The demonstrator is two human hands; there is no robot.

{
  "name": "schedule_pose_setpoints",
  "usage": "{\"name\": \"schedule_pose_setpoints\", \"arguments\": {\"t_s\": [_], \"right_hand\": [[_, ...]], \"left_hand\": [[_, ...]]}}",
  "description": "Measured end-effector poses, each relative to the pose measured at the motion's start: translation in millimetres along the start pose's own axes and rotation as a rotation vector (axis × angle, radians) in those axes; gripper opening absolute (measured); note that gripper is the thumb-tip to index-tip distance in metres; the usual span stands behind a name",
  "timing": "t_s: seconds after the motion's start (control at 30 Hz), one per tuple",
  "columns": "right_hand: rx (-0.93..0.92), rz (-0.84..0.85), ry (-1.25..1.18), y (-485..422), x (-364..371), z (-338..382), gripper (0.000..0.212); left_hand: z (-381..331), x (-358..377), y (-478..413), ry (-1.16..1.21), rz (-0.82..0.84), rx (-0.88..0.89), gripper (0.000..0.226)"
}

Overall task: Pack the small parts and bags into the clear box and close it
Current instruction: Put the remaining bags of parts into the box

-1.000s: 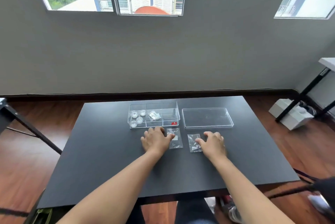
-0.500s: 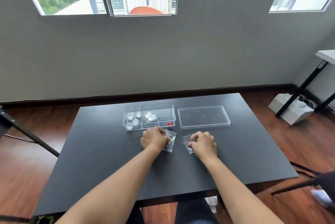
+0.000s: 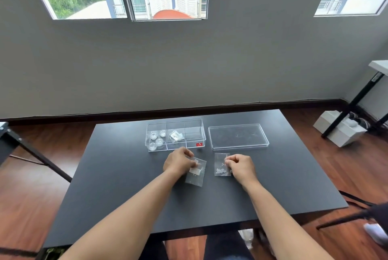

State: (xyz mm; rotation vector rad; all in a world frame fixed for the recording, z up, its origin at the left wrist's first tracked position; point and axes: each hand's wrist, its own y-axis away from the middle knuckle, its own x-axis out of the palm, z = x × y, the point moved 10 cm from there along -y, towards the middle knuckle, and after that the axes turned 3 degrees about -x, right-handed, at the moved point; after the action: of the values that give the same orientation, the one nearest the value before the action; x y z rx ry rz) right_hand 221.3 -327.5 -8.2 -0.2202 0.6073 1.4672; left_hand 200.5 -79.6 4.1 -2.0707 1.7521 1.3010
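Left hand: the left hand [image 3: 181, 162] is pinched on the upper edge of the left bag [image 3: 195, 173], which tilts up off the table [image 3: 117, 175] at the held end.
Right hand: the right hand [image 3: 239, 165] is pinched on the side of the right bag [image 3: 222, 165]; tiny pale parts sit bunched at its lower end.
Box: the clear box [image 3: 175, 136] stands open just beyond the hands; small round pots [image 3: 157, 138] fill its left compartment, another small bag [image 3: 176, 135] lies in the middle one, and the right one looks empty.
Lid: the lid [image 3: 238, 136] lies flat on the table to the right of the box, apart from it.
Risk, spilling: whether either bag is sealed cannot be told; if not, tipping one mouth-down would likely scatter the parts.
Risk, slipping: thin slick plastic held by an edge could slide free mid-lift.
Risk, knocking: both hands heading for the box at once could nudge it or crowd each other.
Risk, closing: a bag standing proud of a compartment would probably keep the lid from seating.
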Motion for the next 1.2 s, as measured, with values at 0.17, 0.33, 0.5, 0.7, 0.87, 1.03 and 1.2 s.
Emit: {"name": "schedule_pose_setpoints", "arguments": {"t_s": [0.17, 0.33, 0.5, 0.7, 0.87, 1.03, 1.2], "right_hand": [[-0.001, -0.007, -0.139, -7, -2, -4, 0.025], [-0.006, -0.006, -0.212, -13, 2, -1, 0.022], [-0.010, -0.007, -0.263, -14, 5, -4, 0.021], [-0.009, 0.018, -0.276, -13, 8, -8, 0.020], [-0.011, 0.023, -0.278, -12, 9, -7, 0.022], [-0.023, 0.027, -0.264, -12, 9, -7, 0.024], [-0.031, 0.016, -0.259, -12, 9, -10, 0.024]], "left_hand": [[3, -4, -3, 0.235, 0.073, 0.013, 0.022], [-14, -23, -6, 0.407, 0.148, 0.022, 0.022], [-54, -69, -23, 0.439, 0.065, 0.082, 0.020], [-86, -103, -54, 0.342, -0.100, 0.095, 0.013], [-92, -85, -69, 0.192, -0.135, 0.060, 0.014], [-92, -61, -73, 0.094, -0.096, 0.044, 0.018], [-106, -54, -74, -0.117, -0.144, 0.105, 0.019]]}}
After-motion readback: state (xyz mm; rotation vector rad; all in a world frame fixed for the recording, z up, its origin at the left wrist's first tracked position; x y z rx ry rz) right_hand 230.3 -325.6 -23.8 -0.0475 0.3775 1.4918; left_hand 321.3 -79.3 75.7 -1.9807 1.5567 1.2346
